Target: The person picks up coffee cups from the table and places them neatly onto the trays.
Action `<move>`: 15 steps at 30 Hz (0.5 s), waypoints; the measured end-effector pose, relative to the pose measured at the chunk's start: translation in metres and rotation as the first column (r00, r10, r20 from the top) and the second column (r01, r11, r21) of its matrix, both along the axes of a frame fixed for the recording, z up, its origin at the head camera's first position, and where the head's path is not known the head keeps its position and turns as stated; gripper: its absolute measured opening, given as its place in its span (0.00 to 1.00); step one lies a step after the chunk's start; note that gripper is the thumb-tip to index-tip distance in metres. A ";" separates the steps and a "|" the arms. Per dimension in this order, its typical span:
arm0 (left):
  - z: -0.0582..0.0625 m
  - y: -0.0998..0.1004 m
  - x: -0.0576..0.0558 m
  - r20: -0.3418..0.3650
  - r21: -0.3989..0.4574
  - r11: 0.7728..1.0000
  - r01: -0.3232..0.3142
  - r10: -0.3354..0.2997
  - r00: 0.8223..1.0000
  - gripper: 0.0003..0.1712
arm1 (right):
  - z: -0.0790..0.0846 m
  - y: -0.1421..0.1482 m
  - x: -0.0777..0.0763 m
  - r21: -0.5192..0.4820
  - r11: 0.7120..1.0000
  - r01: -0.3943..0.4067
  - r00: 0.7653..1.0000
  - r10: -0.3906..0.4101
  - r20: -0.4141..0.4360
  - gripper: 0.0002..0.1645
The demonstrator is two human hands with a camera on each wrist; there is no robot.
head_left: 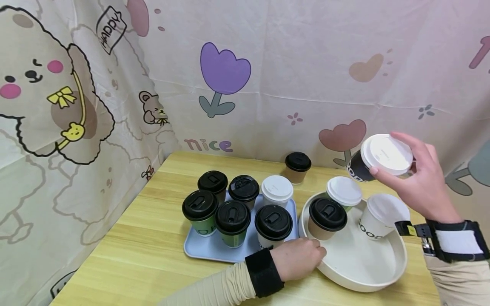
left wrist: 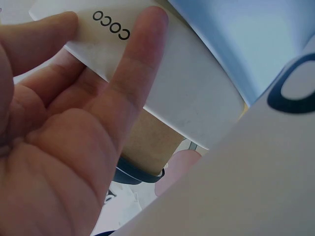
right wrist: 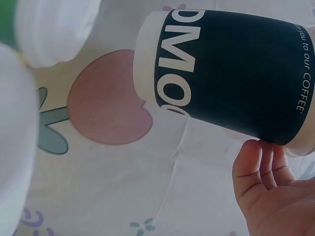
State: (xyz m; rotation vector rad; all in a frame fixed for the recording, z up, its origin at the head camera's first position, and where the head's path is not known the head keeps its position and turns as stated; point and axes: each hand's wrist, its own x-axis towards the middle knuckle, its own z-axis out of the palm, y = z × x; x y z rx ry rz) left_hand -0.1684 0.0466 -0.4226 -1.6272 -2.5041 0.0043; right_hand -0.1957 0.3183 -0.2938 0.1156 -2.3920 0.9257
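My right hand (head_left: 428, 178) holds a black paper coffee cup (right wrist: 236, 73) by its white lid (head_left: 390, 153), tilted in the air above the back right of the round tray. In the right wrist view, curled fingers touch the cup's lidded end. My left hand (head_left: 300, 259) grips the near-left rim of the round white tray (head_left: 363, 282). In the left wrist view, some fingers lie on the tray's printed wall (left wrist: 192, 88) and others pass behind its edge. Inside that tray stand a brown cup with a black lid (head_left: 327, 216), a white-lidded green cup (head_left: 344, 191) and a white cup (head_left: 383, 216).
A light blue rectangular tray (head_left: 204, 253) left of the round one carries several lidded cups, one with a white lid (head_left: 277, 189). Behind, a brown cup with a black lid (head_left: 297, 168) stands on the wooden table (head_left: 141, 238). A printed cloth (head_left: 291, 76) hangs behind.
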 end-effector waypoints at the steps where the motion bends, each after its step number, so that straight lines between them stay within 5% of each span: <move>1: 0.000 0.000 0.000 0.003 -0.002 1.000 -0.002 0.002 1.000 0.03 | -0.002 0.002 0.003 0.003 1.000 0.003 1.000 -0.003 -0.001 0.52; 15: -0.001 0.001 -0.001 0.011 -0.008 1.000 -0.007 0.007 1.000 0.03 | -0.021 0.023 0.048 -0.010 1.000 0.002 0.995 -0.003 -0.096 0.54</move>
